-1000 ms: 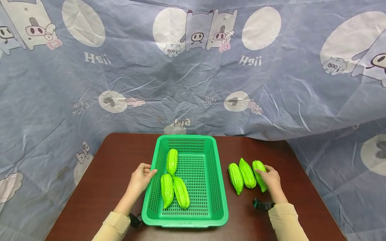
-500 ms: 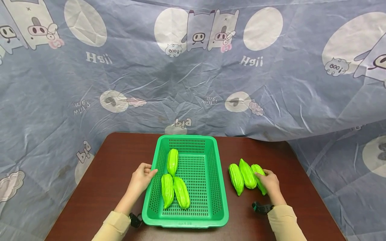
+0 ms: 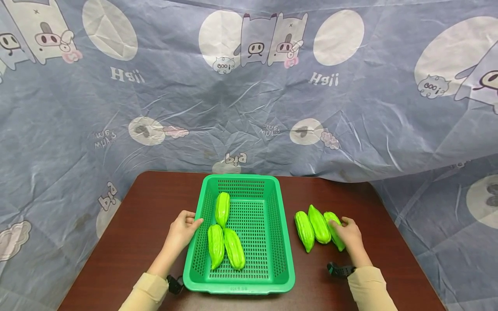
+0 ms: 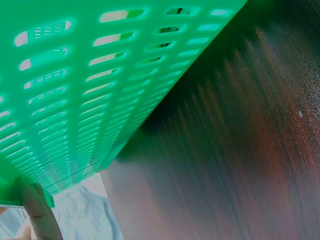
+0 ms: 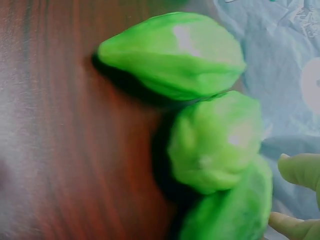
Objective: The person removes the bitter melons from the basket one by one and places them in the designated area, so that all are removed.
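A green perforated plastic basket point(image 3: 254, 224) stands mid-table with three bitter melons inside: one at the back point(image 3: 222, 209), two side by side at the front. At its left rim, my left hand point(image 3: 182, 230) holds the edge; the left wrist view shows fingers point(image 4: 41, 215) at the rim. Right of the basket lie three more bitter melons: a left one point(image 3: 304, 231), a middle one point(image 3: 320, 224) and a right one point(image 3: 333, 231). My right hand point(image 3: 350, 235) is at the right one, fingers parted; in the right wrist view, one fingertip point(image 5: 285, 223) seems to touch it.
The dark brown wooden table point(image 3: 155, 194) carries everything. A blue-grey patterned cloth point(image 3: 249, 99) hangs behind it and down its sides. Dark straps point(image 3: 340, 269) sit on both wrists, close to the tabletop.
The right bitter melon has shifted left and toward me, up to the middle one. My right hand moved with it, then drew slightly right, fingers parting. The left hand has stayed put.
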